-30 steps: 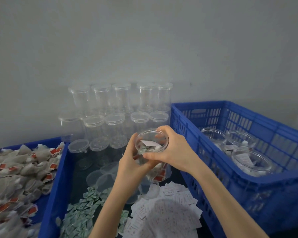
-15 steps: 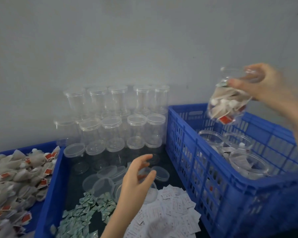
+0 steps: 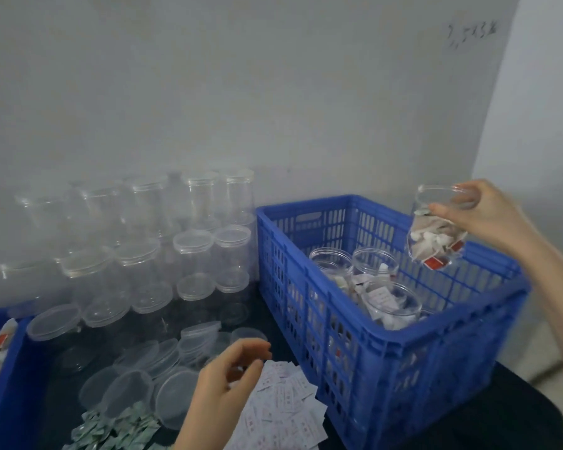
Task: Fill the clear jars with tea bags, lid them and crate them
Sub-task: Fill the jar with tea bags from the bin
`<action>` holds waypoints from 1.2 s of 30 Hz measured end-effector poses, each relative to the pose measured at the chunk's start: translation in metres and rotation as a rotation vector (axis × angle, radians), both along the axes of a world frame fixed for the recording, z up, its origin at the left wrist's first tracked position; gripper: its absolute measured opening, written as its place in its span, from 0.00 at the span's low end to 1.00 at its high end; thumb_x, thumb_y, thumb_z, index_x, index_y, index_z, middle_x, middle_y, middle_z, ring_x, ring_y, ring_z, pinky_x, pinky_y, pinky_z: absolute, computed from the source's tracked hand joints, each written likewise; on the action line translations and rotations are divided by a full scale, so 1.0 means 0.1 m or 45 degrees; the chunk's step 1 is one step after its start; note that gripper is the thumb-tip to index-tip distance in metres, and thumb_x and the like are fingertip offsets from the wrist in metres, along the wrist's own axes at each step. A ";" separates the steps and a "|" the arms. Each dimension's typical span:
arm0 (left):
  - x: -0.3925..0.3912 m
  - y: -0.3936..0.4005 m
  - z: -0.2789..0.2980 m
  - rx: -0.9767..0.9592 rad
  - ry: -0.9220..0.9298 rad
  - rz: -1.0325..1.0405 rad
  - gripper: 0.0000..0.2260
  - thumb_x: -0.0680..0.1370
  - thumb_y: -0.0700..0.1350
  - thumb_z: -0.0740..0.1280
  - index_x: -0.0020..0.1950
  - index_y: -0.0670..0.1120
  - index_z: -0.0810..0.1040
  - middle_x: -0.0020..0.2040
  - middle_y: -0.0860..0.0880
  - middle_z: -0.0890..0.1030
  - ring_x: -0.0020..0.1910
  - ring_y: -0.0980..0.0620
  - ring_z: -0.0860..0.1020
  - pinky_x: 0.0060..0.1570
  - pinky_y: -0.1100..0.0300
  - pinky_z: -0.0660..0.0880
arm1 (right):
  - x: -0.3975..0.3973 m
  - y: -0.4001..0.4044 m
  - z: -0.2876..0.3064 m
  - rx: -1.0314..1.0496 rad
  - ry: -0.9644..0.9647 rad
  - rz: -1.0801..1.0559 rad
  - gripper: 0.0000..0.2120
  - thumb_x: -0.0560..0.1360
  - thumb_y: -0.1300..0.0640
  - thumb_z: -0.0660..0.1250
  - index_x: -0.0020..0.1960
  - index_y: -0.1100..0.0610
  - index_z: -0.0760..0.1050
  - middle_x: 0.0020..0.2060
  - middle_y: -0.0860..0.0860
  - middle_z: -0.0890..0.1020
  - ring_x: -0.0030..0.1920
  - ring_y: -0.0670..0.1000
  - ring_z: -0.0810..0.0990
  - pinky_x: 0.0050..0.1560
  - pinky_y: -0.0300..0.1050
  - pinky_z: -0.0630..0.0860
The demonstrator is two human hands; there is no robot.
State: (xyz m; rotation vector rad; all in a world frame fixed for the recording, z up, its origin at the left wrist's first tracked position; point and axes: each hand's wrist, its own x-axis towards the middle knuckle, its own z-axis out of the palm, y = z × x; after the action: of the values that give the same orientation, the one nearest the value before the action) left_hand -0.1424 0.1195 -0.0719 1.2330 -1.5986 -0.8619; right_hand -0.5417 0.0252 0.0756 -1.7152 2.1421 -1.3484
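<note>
Fingers (image 3: 462, 212) of the right hand (image 3: 488, 219) curl round the top of a clear jar (image 3: 436, 228), thumb on the near side and the others over the lid end, holding it in the air above the far right corner of the blue crate (image 3: 387, 339), at about 2 o'clock in the view. That jar hangs slightly tilted and is filled in its lower half with tea bags (image 3: 434, 243), white pouches with red tags. Inside the crate, toward 3 o'clock, stand more filled jars (image 3: 390, 300), close together and upright. At 6 o'clock the left hand (image 3: 228, 381) hovers low over the dark desk (image 3: 501, 417), its fingers loosely curled and holding nothing, just above a heap of white paper slips (image 3: 283, 414). Beside it, toward 7 o'clock, lie loose clear lids (image 3: 127, 394) and a scatter of small green packets (image 3: 117, 430). Stacked empty jars (image 3: 192, 254) rise in tiers against the grey wall (image 3: 208, 92) at 10 o'clock, many capped. At 9 o'clock the edge of a second blue bin (image 3: 0, 394) shows, with loose tea bags in it.
</note>
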 end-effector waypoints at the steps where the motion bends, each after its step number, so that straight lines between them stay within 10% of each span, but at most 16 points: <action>1: -0.01 0.00 -0.01 0.011 -0.008 -0.005 0.12 0.78 0.33 0.65 0.49 0.50 0.81 0.45 0.55 0.85 0.47 0.57 0.81 0.53 0.57 0.78 | -0.07 -0.02 -0.05 0.028 0.011 -0.036 0.44 0.63 0.33 0.74 0.69 0.58 0.70 0.62 0.58 0.80 0.61 0.59 0.79 0.63 0.56 0.73; 8: 0.03 -0.02 -0.06 0.035 -0.019 0.021 0.12 0.78 0.33 0.65 0.50 0.50 0.81 0.45 0.54 0.84 0.45 0.57 0.81 0.51 0.58 0.77 | -0.29 -0.15 -0.42 0.437 0.374 -0.167 0.40 0.57 0.20 0.63 0.46 0.55 0.80 0.40 0.54 0.84 0.44 0.57 0.82 0.50 0.52 0.79; 16: 0.07 -0.04 -0.13 0.065 0.015 0.018 0.13 0.78 0.32 0.64 0.49 0.49 0.81 0.44 0.52 0.85 0.43 0.57 0.81 0.45 0.65 0.77 | -0.27 -0.30 -0.62 0.867 0.587 -0.112 0.31 0.67 0.30 0.70 0.34 0.58 0.68 0.20 0.50 0.76 0.26 0.50 0.79 0.31 0.44 0.70; 22: 0.04 -0.06 -0.18 0.069 -0.009 0.007 0.13 0.77 0.31 0.65 0.48 0.50 0.81 0.43 0.54 0.85 0.43 0.58 0.81 0.46 0.65 0.76 | -0.26 -0.13 -0.54 0.952 0.397 0.138 0.51 0.63 0.29 0.72 0.76 0.53 0.60 0.70 0.53 0.71 0.53 0.51 0.82 0.52 0.44 0.79; 31: 0.04 -0.06 -0.17 0.102 -0.040 -0.001 0.13 0.78 0.32 0.64 0.48 0.51 0.81 0.44 0.55 0.84 0.45 0.58 0.81 0.46 0.64 0.76 | -0.09 -0.11 -0.46 1.133 0.251 0.474 0.45 0.69 0.38 0.72 0.79 0.49 0.56 0.60 0.44 0.74 0.60 0.45 0.76 0.52 0.37 0.80; 36: 0.11 -0.05 -0.17 0.099 -0.051 0.025 0.13 0.78 0.34 0.64 0.49 0.53 0.81 0.45 0.56 0.84 0.46 0.59 0.81 0.49 0.62 0.77 | -0.12 -0.09 -0.44 1.182 0.316 0.459 0.61 0.54 0.23 0.69 0.79 0.46 0.53 0.70 0.46 0.68 0.64 0.44 0.73 0.49 0.34 0.79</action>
State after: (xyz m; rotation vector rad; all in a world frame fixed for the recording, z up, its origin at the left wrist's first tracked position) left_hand -0.1312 0.1147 -0.0893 1.3261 -1.5951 -0.8988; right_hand -0.5535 0.0164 0.0316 -1.7247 1.9154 0.0026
